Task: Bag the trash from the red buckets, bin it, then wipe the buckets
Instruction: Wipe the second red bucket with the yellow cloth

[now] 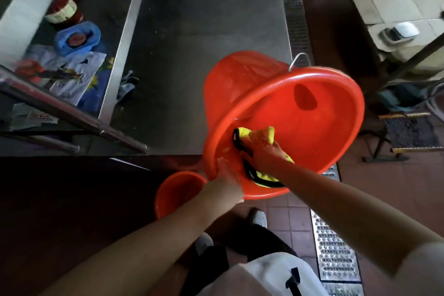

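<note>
So that its inside can be wiped, the big round red plastic bucket [300, 113] is tipped on its side over the grey metal desk [192, 55]. Its rim is gripped by the left hand [225, 170]. A yellow cloth with black trim [262, 137] is squeezed inside by the right hand [264, 154]. A second red plastic bucket [175, 194] is kept on the floor nearby, out of the way.

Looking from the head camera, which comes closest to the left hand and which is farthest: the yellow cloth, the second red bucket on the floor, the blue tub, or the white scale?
From the left hand, gripping the tilted bucket's rim:
1. Yellow cloth, just right, inside the bucket.
2. Second red bucket, below left on the floor.
3. Blue tub, far upper left.
4. White scale, far upper right.
</note>
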The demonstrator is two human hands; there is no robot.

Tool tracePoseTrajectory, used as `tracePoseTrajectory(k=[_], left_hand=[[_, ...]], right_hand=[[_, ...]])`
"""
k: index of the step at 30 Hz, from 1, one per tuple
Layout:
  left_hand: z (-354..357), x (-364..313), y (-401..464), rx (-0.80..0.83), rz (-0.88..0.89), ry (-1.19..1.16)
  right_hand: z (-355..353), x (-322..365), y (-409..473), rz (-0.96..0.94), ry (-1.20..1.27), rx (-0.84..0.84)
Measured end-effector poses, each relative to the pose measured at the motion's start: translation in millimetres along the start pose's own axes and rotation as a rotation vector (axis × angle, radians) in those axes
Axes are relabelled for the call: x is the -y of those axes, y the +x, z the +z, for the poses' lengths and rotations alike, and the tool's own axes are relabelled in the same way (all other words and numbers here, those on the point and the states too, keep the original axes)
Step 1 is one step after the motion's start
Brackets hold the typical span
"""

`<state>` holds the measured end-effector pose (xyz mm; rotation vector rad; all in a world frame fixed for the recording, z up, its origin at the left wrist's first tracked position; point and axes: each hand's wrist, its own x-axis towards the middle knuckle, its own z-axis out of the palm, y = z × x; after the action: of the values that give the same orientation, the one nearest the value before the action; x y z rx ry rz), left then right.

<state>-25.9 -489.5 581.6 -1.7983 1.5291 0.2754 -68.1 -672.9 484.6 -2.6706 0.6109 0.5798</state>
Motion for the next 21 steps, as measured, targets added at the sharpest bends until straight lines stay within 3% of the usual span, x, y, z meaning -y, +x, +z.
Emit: tracePoseTrajectory(k=[10,13,16,18,21], left_hand=[[-3,-12,5,-0.189,-0.088,0.186],[-15,-9,-6,-0.161,-0.071,0.169],[-26,2,-14,-0.095,-0.121,-0.040],[-30,12,-18,-0.053,-0.075,-0.230],[-38,17,-18,-0.091,0.042,0.069]], right_hand=[[-9,-5,81,-0.027,-0.019,-0.024],[-14,-2,59,-0.014,-0.004,0.041],[-19,-1,13,0.040,0.127,0.073],[-22,-4,-25,-0.091,0.161,0.060],[-33,-9,-77,-0.264,0.172,0.105]])
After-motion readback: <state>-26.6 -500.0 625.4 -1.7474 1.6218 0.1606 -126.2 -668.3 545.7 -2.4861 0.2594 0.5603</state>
